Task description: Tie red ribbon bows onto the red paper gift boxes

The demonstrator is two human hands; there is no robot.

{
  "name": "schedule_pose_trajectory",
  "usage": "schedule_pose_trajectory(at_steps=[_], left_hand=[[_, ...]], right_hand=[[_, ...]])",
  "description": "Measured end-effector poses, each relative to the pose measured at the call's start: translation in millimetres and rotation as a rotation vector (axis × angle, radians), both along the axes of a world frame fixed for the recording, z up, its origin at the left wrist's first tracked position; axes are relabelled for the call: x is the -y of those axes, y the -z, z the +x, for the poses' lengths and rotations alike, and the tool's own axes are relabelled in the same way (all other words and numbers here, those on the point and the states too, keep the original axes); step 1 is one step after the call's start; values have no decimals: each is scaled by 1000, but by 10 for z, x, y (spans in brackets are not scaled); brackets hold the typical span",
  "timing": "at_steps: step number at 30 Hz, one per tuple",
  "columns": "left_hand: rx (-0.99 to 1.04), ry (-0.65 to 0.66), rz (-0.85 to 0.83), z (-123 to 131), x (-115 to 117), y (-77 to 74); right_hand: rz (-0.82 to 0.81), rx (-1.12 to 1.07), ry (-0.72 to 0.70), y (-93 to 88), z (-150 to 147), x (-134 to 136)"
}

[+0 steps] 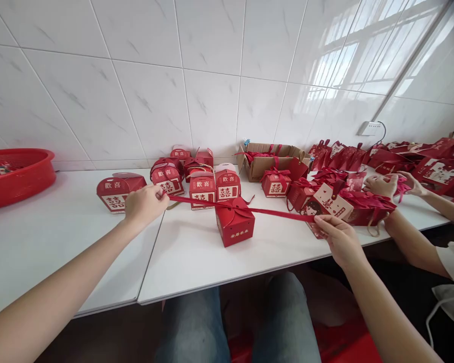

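Note:
A small red gift box (pixel 235 226) with folded top flaps and gold lettering stands on the white table in front of me. Across its top runs a red ribbon (pixel 280 214), stretched out to both sides. My left hand (pixel 146 205) is closed on the ribbon's left end, above the table near a red box with a white label (pixel 117 194). The right end is pinched between the thumb and fingers of my right hand (pixel 338 237), over the table's front edge. Whether the ribbon is knotted at the box top I cannot tell.
Several finished-looking red boxes (pixel 202 189) stand just behind. A cardboard carton (pixel 265 169) holds ribbons. At far left is a red plastic basin (pixel 20 189). On the right, another person's hands (pixel 382 185) work among many red boxes (pixel 439 169). A seam divides the white tabletop (pixel 189 252).

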State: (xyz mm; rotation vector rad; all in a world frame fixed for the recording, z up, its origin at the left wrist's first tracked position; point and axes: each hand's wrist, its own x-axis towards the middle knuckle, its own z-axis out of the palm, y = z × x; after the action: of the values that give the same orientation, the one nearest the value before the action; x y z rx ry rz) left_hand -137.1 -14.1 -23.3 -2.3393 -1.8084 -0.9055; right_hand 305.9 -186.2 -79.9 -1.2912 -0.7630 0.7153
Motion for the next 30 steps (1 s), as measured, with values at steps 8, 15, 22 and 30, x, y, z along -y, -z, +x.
schedule_pose_trajectory(at_steps=[8, 15, 22, 30], left_hand=[[83, 300, 179, 518, 243, -110], [165, 511, -84, 1331, 549, 155], [201, 599, -159, 1351, 476, 265], [183, 670, -213, 1248, 571, 180]], right_hand=[[-148, 465, -121, -259, -66, -219], [-157, 523, -609, -480, -873, -642], [-251, 402, -843, -430, -844, -732], [-180, -39, -977, -429, -710, -541]])
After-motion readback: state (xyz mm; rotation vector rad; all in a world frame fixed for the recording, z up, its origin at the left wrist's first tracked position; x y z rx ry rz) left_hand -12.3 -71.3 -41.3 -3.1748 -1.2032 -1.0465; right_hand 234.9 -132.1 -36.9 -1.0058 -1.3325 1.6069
